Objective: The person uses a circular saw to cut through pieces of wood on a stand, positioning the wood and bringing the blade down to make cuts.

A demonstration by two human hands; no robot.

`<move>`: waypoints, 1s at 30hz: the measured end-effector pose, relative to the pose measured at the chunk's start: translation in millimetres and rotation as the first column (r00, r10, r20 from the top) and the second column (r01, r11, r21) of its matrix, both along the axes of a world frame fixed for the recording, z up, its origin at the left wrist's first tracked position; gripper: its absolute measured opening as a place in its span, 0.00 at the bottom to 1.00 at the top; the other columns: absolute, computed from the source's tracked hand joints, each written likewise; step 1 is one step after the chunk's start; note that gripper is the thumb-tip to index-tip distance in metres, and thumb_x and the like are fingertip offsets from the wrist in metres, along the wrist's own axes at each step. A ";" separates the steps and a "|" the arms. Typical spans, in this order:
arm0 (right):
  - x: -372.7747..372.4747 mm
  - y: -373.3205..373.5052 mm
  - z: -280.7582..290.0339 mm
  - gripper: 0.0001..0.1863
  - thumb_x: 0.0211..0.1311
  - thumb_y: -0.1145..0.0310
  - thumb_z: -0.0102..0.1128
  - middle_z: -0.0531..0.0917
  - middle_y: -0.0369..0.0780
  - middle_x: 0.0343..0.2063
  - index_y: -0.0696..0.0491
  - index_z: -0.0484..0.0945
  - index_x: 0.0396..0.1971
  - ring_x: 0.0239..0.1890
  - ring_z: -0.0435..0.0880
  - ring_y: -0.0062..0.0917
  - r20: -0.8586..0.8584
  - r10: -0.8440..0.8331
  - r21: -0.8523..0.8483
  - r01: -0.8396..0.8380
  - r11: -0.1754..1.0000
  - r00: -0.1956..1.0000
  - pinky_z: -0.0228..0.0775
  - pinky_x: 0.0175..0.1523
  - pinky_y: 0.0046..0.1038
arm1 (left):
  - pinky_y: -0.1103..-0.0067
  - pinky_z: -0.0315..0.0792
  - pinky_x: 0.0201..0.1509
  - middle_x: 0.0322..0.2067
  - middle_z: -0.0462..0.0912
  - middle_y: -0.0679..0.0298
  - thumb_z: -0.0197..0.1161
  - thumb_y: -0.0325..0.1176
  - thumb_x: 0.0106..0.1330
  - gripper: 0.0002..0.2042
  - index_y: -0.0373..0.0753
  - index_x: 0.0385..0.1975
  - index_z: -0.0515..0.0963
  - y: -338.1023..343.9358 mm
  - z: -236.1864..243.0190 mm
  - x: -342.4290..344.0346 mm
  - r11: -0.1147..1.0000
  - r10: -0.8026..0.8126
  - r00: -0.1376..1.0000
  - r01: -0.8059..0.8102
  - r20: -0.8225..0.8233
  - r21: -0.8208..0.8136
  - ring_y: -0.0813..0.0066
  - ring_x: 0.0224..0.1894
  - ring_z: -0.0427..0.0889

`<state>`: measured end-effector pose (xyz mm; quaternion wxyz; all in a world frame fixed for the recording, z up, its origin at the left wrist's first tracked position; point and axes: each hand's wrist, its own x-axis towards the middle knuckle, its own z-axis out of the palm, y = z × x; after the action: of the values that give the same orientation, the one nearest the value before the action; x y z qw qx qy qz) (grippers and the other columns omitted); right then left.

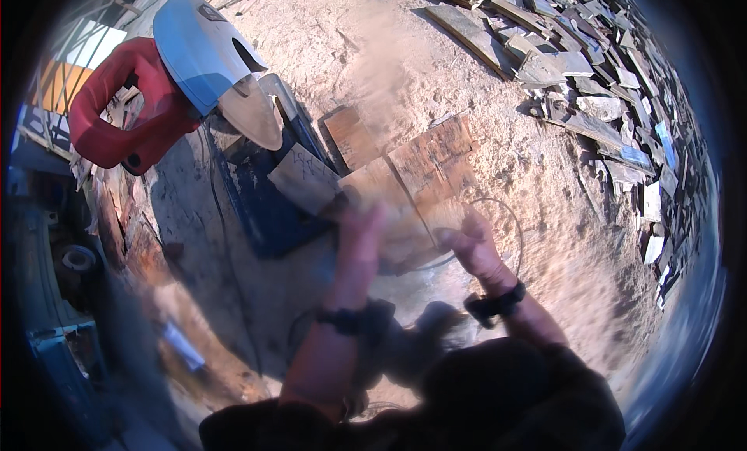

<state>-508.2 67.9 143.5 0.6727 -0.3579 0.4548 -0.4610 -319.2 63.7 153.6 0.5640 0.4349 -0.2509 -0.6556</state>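
My left hand (pixel 362 227) is at the near left side of a pale wooden board (pixel 387 193); its fingers are smeared by motion. My right hand (pixel 476 247) is closed at the board's near right end, thumb toward the wood. A browner wooden board (pixel 433 161) lies just beyond, with a dark gap line between the two. To the left is a power saw with a blue housing (pixel 191 56), a red loop handle (pixel 144 101), a see-through guard (pixel 250 112) and a dark blue base (pixel 268 214). A greyish wooden piece (pixel 303 178) lies across that base.
A short brown board (pixel 351 138) lies beyond the saw base. Sawdust (pixel 373 70) covers the ground. Scrap wood (pixel 576 101) is heaped at the far right. A dark cord (pixel 222 210) runs along the left, near a weathered log (pixel 175 311).
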 end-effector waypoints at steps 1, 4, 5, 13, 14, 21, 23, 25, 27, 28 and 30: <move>-2.6 0.7 3.8 0.20 0.45 0.66 0.63 0.79 0.37 0.27 0.58 0.72 0.39 0.32 0.79 0.21 0.001 -0.007 -0.002 0.007 1.000 1.000 0.73 0.37 0.22 | 0.86 0.68 0.36 0.34 0.77 0.67 0.58 0.28 0.60 0.11 0.35 0.41 0.72 -1.0 0.4 -4.1 1.000 -0.007 1.000 0.007 0.001 -0.002 0.82 0.34 0.75; -26.4 -16.1 -8.7 0.23 0.47 0.62 0.62 0.73 0.52 0.50 0.59 0.72 0.41 0.51 0.74 0.37 0.275 0.218 -0.125 -0.190 0.974 0.936 0.61 0.57 0.31 | 0.83 0.71 0.34 0.30 0.77 0.68 0.60 0.29 0.59 0.12 0.36 0.41 0.72 -2.8 -1.1 -15.6 0.979 0.165 0.985 -0.171 0.057 0.109 0.81 0.30 0.76; -17.4 -20.0 16.0 0.26 0.48 0.54 0.60 0.65 0.53 0.57 0.58 0.73 0.42 0.52 0.72 0.38 0.331 0.148 -0.070 -0.132 0.989 0.932 0.62 0.56 0.27 | 0.82 0.72 0.33 0.30 0.77 0.68 0.62 0.29 0.57 0.12 0.36 0.41 0.72 2.5 -0.6 -14.6 0.978 0.177 0.983 -0.181 0.052 0.102 0.81 0.29 0.76; -32.3 1.4 -45.2 0.20 0.51 0.64 0.64 0.78 0.45 0.42 0.61 0.73 0.40 0.49 0.74 0.32 0.380 -0.214 0.199 0.147 0.969 0.900 0.63 0.57 0.38 | 0.80 0.72 0.40 0.33 0.78 0.64 0.69 0.28 0.50 0.19 0.35 0.41 0.72 30.4 11.8 -25.4 0.996 0.074 0.904 -0.046 0.421 -0.075 0.77 0.34 0.77; -28.8 -0.2 -47.2 0.18 0.54 0.64 0.60 0.79 0.43 0.42 0.59 0.73 0.42 0.47 0.75 0.32 0.394 -0.251 0.252 0.159 0.955 0.884 0.65 0.55 0.38 | 0.79 0.71 0.42 0.34 0.79 0.63 0.69 0.28 0.49 0.20 0.34 0.41 0.72 32.0 16.2 -25.6 0.986 0.038 0.826 0.062 0.562 -0.158 0.76 0.36 0.77; -119.3 15.2 -108.3 0.13 0.64 0.59 0.46 0.81 0.35 0.35 0.51 0.76 0.38 0.38 0.79 0.27 0.312 -0.611 0.356 0.507 0.785 0.727 0.72 0.44 0.33 | 0.77 0.70 0.48 0.38 0.78 0.63 0.70 0.26 0.47 0.23 0.34 0.45 0.70 39.9 37.0 -25.3 0.969 -0.042 0.990 0.074 0.137 -0.236 0.75 0.40 0.77; -163.9 25.8 -95.3 0.13 0.64 0.62 0.47 0.81 0.38 0.32 0.55 0.76 0.36 0.32 0.81 0.28 0.119 -0.673 0.320 0.614 0.722 0.730 0.73 0.40 0.32 | 0.76 0.71 0.49 0.39 0.78 0.62 0.68 0.25 0.50 0.22 0.34 0.46 0.69 38.7 14.0 -15.8 0.968 -0.073 0.997 0.079 0.037 -0.239 0.73 0.41 0.77; -187.7 42.3 -68.6 0.08 0.58 0.70 0.52 0.79 0.39 0.26 0.57 0.74 0.34 0.27 0.81 0.29 -0.094 -0.710 0.270 0.704 0.657 0.698 0.76 0.28 0.31 | 0.75 0.72 0.47 0.38 0.78 0.61 0.67 0.24 0.51 0.21 0.33 0.45 0.70 36.1 8.3 -7.3 0.988 -0.146 0.989 0.145 0.014 0.043 0.73 0.40 0.77; -205.5 58.7 -50.3 0.08 0.54 0.75 0.53 0.77 0.40 0.26 0.59 0.72 0.35 0.24 0.79 0.31 -0.318 -0.561 0.266 0.640 0.720 0.764 0.74 0.22 0.30 | 0.76 0.72 0.43 0.36 0.78 0.59 0.66 0.34 0.54 0.21 0.32 0.46 0.70 41.5 -38.9 -11.6 0.971 -0.187 0.934 0.128 0.303 0.204 0.74 0.36 0.78; -209.2 61.7 -32.8 0.09 0.53 0.75 0.53 0.77 0.41 0.26 0.59 0.72 0.35 0.23 0.79 0.31 -0.439 -0.401 0.322 0.557 0.765 0.804 0.73 0.21 0.30 | 0.76 0.72 0.40 0.34 0.79 0.59 0.62 0.41 0.58 0.20 0.32 0.43 0.71 47.5 -33.8 -18.4 0.971 -0.167 0.926 0.096 0.339 0.217 0.75 0.34 0.77; -199.5 31.6 -20.2 0.10 0.52 0.76 0.53 0.77 0.41 0.27 0.60 0.72 0.37 0.22 0.78 0.31 -0.522 -0.262 0.348 0.482 0.804 0.812 0.72 0.20 0.30 | 0.77 0.72 0.37 0.31 0.79 0.59 0.59 0.43 0.59 0.19 0.32 0.39 0.72 62.1 -42.9 -18.7 0.927 -0.248 0.814 0.041 0.526 0.374 0.74 0.31 0.77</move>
<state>-707.7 99.4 123.2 0.5074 -0.1832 0.7568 -0.3691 -337.9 125.8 110.7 0.3270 0.6802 -0.3200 -0.5727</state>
